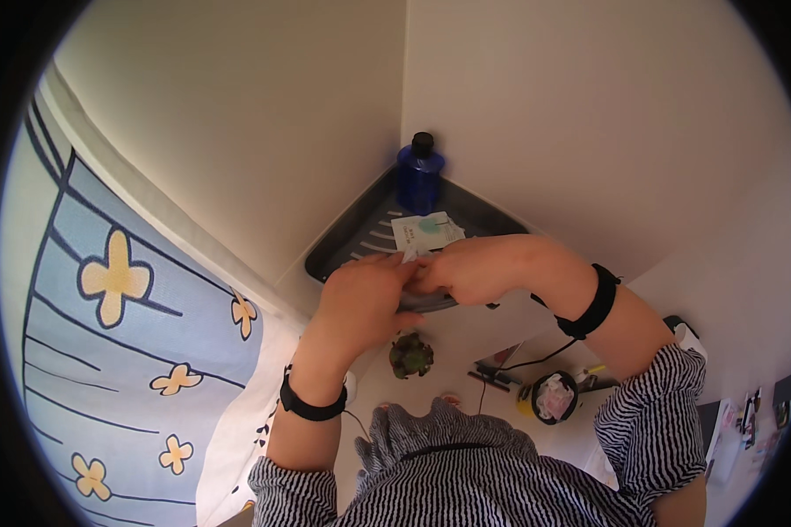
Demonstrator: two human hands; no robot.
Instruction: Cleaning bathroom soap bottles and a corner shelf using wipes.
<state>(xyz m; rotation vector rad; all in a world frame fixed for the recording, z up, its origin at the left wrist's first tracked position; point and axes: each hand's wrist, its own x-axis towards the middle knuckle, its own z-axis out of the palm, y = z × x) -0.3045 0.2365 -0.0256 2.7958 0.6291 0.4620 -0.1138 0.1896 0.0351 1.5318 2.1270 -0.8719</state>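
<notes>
My hands meet over the front part of a dark grey corner shelf point(332, 249) with slots in its base. A flat white packet point(419, 230) with a pale green round print lies beyond my fingers. Between the hands rises a small whitish crumpled piece point(410, 253); whether it belongs to the packet I cannot tell. My right hand point(479, 268) is closed, its fingers curled at this piece. My left hand point(360, 299) rests its fingertips against it, the thumb held apart below. A blue bottle point(420, 180) with a black cap stands upright in the shelf's corner.
Pale walls point(518, 105) meet behind the shelf. A blue curtain point(141, 334) with yellow flowers hangs at left. Below the shelf are a small green plant point(410, 355) and a bin point(536, 406) holding crumpled pinkish-white material. Cables run from black bands point(593, 303) on my forearms.
</notes>
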